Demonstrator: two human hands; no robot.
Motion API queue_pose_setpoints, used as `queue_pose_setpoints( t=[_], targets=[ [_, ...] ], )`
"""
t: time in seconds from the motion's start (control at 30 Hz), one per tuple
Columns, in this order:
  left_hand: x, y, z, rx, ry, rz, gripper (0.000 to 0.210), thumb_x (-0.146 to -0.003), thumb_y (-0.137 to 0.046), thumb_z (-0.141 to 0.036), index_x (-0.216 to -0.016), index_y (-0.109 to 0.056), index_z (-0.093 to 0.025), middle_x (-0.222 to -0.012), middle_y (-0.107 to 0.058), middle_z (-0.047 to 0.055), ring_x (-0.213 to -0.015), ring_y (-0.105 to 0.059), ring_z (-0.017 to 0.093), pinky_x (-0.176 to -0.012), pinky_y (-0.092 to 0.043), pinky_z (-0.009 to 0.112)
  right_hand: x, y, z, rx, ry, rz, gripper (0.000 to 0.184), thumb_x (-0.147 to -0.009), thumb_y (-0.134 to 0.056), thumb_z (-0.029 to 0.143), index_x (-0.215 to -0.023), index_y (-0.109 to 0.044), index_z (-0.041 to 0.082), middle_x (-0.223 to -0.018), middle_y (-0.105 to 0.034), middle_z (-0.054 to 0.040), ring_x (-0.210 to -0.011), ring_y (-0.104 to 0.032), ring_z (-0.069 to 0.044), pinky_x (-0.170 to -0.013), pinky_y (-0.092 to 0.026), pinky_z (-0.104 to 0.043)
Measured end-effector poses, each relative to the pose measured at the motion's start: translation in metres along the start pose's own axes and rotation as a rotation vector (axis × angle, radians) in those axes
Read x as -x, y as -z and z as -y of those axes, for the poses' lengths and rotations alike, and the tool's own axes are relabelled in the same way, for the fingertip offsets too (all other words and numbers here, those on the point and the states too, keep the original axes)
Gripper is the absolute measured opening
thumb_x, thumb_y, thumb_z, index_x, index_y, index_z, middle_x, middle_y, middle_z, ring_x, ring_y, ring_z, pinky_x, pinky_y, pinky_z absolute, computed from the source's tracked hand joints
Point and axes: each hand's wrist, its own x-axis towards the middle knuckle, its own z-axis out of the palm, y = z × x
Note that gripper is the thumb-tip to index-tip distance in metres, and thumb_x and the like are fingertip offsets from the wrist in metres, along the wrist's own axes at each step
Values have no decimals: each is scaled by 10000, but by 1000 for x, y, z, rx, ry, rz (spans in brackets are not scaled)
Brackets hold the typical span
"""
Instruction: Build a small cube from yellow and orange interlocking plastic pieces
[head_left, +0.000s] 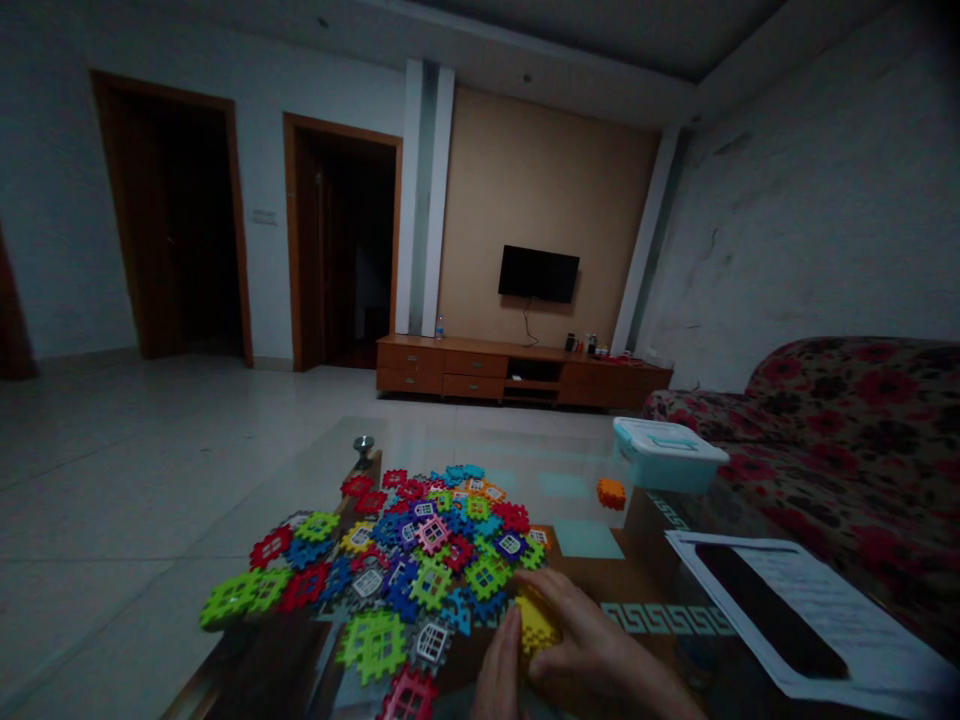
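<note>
While both hands work at the near edge of the glass table (315, 470), the block pile (405, 560) spreads ahead; right hand (600, 650) grasps the yellow block (536, 625); left hand (499, 680) pinches its side; best to keep it steady, press evenly.

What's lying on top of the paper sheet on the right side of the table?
A dark flat rectangular object lies on the paper sheet. Printed lines show beside it; the paper under it is hidden.
</note>
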Motion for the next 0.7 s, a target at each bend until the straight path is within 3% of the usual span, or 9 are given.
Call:
queue_pose_setpoints(
  t=[0.17, 0.3, 0.43, 0.7],
  targets=[
    [0, -1, 1, 8, -33, 2, 781, -679, -476, -68, -1453, -375, -30, -1560, -337, 184, -1466, -294, 262, -1224, -221, 328, 4, -7, 1, 157, -28, 8, 979, -566, -652, 90, -1476, -369, 313, -1473, -464, -84, -1364, -391, -314, -1137, -297, -450],
    [1, -3, -2, 23, -32, -22, 767, -707, -463, -77, -1469, -377, -80, -1569, -347, 158, -1466, -300, 248, -1226, -223, 335, 5, -2, 17, 192, -57, 35, 962, -547, -638, 90, -1461, -395, 272, -1439, -491, -103, -1349, -411, -311, -1133, -302, -431],
    [4, -3, -8, 9, -31, -39, 781, -698, -444, -69, -1474, -355, -39, -1576, -332, 184, -1478, -270, 259, -1234, -205, 352, 7, 0, 29, 246, -127, 73, 907, -545, -609, 67, -1422, -446, 236, -1420, -511, -122, -1337, -425, -318, -1117, -309, -433],
    [8, 2, -20, 3, 3, -73, 869, -639, -438, -51, -1499, -313, -75, -1611, -279, 128, -1498, -212, 214, -1239, -147, 316, 3, 2, 51, 332, -109, 63, 504, -591, -588, 120, -1086, -572, 217, -1140, -645, -96, -1065, -587, -283, -879, -429, -336]
  ],
)
